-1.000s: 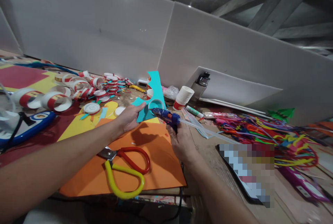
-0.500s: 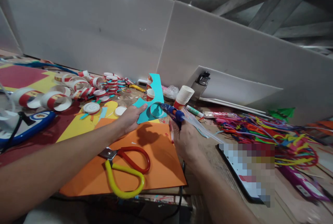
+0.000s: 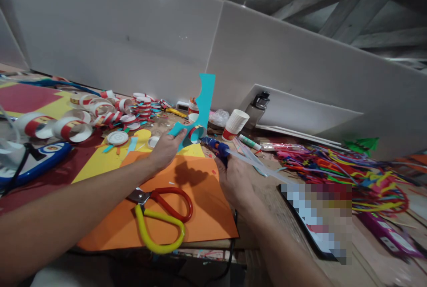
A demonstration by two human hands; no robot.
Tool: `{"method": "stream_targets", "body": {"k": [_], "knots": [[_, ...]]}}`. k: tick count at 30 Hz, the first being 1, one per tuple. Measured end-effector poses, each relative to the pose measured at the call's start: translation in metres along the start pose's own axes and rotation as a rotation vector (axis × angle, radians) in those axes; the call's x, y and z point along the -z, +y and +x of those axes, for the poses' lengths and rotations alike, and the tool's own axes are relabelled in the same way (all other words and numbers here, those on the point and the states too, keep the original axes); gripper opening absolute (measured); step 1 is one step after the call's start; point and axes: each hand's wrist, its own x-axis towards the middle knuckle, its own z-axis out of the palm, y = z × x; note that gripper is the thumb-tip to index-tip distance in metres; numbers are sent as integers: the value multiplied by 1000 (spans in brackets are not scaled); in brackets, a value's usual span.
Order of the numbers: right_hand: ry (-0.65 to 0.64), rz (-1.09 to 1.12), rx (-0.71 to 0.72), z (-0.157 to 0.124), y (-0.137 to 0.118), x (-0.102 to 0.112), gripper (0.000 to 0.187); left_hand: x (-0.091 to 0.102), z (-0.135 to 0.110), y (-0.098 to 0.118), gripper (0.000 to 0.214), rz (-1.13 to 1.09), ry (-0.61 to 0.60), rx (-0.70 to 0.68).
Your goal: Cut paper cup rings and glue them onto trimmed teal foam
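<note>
Several cut cup rings (image 3: pixel 100 109): heaped toward the far left of the worktop (image 3: pixel 263 189), unchanged.
Scissors (image 3: pixel 163 217): lying untouched on the orange sheet (image 3: pixel 207 220) by the near edge.
Left hand (image 3: pixel 166 147): fingers pinching the turquoise card (image 3: pixel 208 100) by its lower left part.
Turquoise card: above mid-worktop, beyond the orange sheet; half a second ago its long arm stood lower, now it is tipped up.
Paper ring (image 3: pixel 200 133): against the card's face, turned more side-on than before.
Glue gun (image 3: pixel 219 147): nozzle lower, at the ring's right side, contact unclear; the tilt probably exposes another stretch of the joint.
Right hand (image 3: pixel 237 178): fingers wrapped around the gun's grip; trigger squeeze cannot be told.
</note>
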Motion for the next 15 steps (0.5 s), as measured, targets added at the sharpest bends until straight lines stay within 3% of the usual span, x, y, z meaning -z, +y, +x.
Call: {"method": "stream_targets", "body": {"k": [8, 15], "knots": [[-148, 190, -135, 0, 1, 4, 25, -7, -3, 7, 36, -93, -37, 90], [-147, 305, -189, -1, 3, -2, 29, -9, -7, 7, 24, -194, -72, 258]]}}
